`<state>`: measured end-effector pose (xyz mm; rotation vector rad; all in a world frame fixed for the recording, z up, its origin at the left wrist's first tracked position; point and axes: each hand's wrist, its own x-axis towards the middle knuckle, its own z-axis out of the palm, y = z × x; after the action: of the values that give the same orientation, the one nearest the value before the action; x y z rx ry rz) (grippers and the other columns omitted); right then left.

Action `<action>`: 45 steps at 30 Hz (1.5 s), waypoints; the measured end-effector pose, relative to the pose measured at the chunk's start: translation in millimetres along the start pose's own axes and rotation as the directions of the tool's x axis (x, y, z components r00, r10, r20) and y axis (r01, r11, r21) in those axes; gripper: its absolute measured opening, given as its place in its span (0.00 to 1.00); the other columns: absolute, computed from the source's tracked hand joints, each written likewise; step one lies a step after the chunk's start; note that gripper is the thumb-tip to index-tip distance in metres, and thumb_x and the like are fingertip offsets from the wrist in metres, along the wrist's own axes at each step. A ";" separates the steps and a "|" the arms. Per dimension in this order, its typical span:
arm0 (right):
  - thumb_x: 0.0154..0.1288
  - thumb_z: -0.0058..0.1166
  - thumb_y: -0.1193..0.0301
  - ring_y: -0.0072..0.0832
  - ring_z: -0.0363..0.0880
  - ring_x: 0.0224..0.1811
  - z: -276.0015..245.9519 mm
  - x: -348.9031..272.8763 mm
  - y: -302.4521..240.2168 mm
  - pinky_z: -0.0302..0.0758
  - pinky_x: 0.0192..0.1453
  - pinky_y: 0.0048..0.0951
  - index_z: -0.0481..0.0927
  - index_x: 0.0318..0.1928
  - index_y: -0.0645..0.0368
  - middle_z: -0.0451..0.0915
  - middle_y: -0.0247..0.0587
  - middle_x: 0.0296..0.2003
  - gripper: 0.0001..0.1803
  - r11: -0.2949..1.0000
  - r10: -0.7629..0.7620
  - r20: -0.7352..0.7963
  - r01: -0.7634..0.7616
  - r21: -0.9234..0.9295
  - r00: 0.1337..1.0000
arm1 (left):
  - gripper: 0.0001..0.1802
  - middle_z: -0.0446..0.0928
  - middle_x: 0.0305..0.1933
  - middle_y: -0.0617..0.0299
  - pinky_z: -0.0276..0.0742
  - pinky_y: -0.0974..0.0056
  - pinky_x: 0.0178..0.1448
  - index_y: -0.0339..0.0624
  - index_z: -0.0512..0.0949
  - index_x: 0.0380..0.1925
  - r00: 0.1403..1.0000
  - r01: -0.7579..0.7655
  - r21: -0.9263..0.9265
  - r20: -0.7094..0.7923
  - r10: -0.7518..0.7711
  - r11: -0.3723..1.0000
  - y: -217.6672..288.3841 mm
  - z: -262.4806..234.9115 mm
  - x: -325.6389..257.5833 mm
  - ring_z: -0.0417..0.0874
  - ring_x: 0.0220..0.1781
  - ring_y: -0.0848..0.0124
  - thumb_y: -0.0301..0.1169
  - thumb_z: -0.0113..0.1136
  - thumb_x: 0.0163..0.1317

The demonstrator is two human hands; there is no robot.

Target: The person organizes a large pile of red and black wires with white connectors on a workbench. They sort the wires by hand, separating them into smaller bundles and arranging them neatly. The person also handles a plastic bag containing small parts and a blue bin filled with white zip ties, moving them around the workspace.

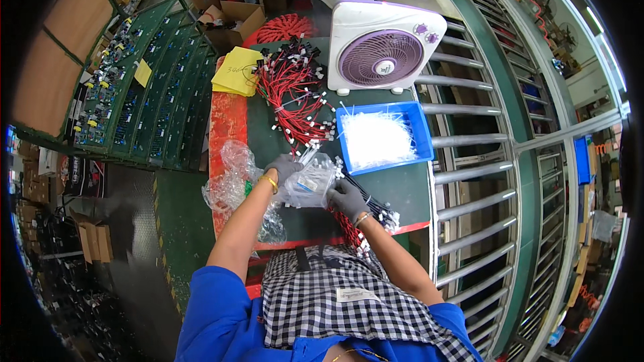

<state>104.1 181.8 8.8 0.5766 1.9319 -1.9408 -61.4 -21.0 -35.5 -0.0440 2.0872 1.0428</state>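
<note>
Both hands in grey gloves; left hand [284, 167] & right hand [347, 199] grip a clear plastic bag [310, 183] w/ small white parts, over the green counter [402, 188]; blue tray [421, 135] of white ties just beyond; red wire bundle [295, 97] behind it; white-purple fan [382, 50] at far edge; crumpled empty bags [231, 184] by left forearm; yellow pad [238, 70] at back left.

2 gloved hands: left hand [283, 166] at 9 o'clock of 1 clear plastic bag [310, 182], right hand [347, 199] at 4. 1 blue tray [422, 135] at 1 o'clock. 1 fan [384, 48] at 12. 1 yellow paper stack [236, 72] at 11.
</note>
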 end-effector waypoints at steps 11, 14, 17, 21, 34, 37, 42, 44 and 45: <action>0.68 0.52 0.73 0.18 0.76 0.34 9.3 -40.1 11.5 0.74 0.40 0.23 0.77 0.47 0.63 0.80 0.33 0.35 0.10 0.980 -0.136 0.035 0.129 0.154 0.990 | 0.17 0.83 0.41 0.61 0.77 0.67 0.51 0.37 0.81 0.45 0.989 -0.007 -0.548 0.121 0.088 0.836 -12.2 -9.9 -44.7 0.82 0.44 0.71 0.34 0.69 0.59; 0.68 0.51 0.74 0.18 0.75 0.35 8.4 -43.0 13.1 0.74 0.40 0.23 0.78 0.47 0.64 0.80 0.33 0.36 0.10 0.977 -0.166 0.002 0.164 0.139 0.986 | 0.14 0.83 0.42 0.62 0.77 0.67 0.51 0.39 0.81 0.46 0.964 0.050 -0.726 0.214 0.156 0.686 10.7 -10.6 -71.5 0.83 0.43 0.71 0.32 0.67 0.61; 0.68 0.50 0.75 0.18 0.75 0.36 3.3 -41.4 15.5 0.74 0.41 0.23 0.78 0.47 0.64 0.81 0.33 0.37 0.10 0.969 -0.206 -0.017 0.206 0.134 0.978 | 0.16 0.82 0.45 0.63 0.77 0.66 0.55 0.38 0.79 0.50 0.958 0.093 -0.775 0.240 0.156 0.625 12.0 -9.8 -80.9 0.82 0.45 0.71 0.30 0.64 0.63; 0.68 0.51 0.75 0.18 0.75 0.37 -8.7 -51.8 6.2 0.74 0.44 0.22 0.79 0.48 0.64 0.81 0.33 0.39 0.10 0.954 -0.274 -0.062 0.280 0.103 0.960 | 0.22 0.81 0.49 0.63 0.75 0.64 0.59 0.36 0.73 0.59 0.959 -0.134 -0.665 0.098 0.264 0.735 12.5 5.7 -91.4 0.80 0.50 0.72 0.29 0.62 0.65; 0.68 0.52 0.68 0.20 0.74 0.22 -147.4 -61.2 -46.8 0.70 0.23 0.23 0.78 0.50 0.63 0.78 0.34 0.28 0.15 0.947 -0.011 -0.413 0.142 0.290 0.911 | 0.28 0.75 0.57 0.51 0.79 0.56 0.58 0.37 0.66 0.63 0.790 0.320 -0.727 0.559 0.253 0.607 151.9 78.6 -28.5 0.79 0.56 0.60 0.43 0.56 0.70; 0.67 0.52 0.66 0.19 0.73 0.20 -194.1 -40.8 -50.6 0.67 0.20 0.21 0.78 0.50 0.59 0.78 0.31 0.27 0.15 0.903 0.104 -0.425 0.093 0.419 0.899 | 0.32 0.72 0.60 0.47 0.80 0.50 0.57 0.42 0.63 0.66 0.826 0.384 -0.702 0.552 0.117 0.600 160.8 96.8 -34.4 0.77 0.60 0.53 0.48 0.56 0.69; 0.66 0.55 0.63 0.17 0.72 0.19 -230.0 -16.3 -55.7 0.65 0.18 0.19 0.79 0.39 0.52 0.76 0.27 0.25 0.08 0.782 0.208 -0.295 0.023 0.623 0.933 | 0.34 0.70 0.62 0.45 0.84 0.49 0.50 0.47 0.61 0.68 0.821 0.209 -0.679 0.512 0.251 0.704 170.2 105.0 -66.1 0.82 0.52 0.54 0.50 0.56 0.69; 0.66 0.56 0.63 0.16 0.70 0.18 -243.7 -10.0 -61.8 0.65 0.17 0.17 0.77 0.34 0.51 0.75 0.26 0.23 0.08 0.777 0.181 -0.280 0.037 0.628 0.943 | 0.35 0.72 0.61 0.45 0.86 0.52 0.47 0.47 0.59 0.69 0.821 0.128 -0.664 0.488 0.297 0.737 183.2 106.1 -71.9 0.84 0.47 0.56 0.50 0.56 0.69; 0.66 0.56 0.63 0.16 0.70 0.18 -242.7 -8.7 -74.7 0.65 0.17 0.17 0.77 0.33 0.51 0.74 0.26 0.22 0.08 0.774 0.176 -0.275 0.040 0.632 0.945 | 0.36 0.72 0.61 0.45 0.86 0.54 0.45 0.47 0.58 0.70 0.824 0.086 -0.657 0.469 0.318 0.749 188.0 104.2 -72.1 0.85 0.45 0.57 0.50 0.56 0.69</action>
<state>84.4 425.0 79.4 1.1915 1.3234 -2.5745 -11.7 154.0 99.8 0.0478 1.1226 1.6124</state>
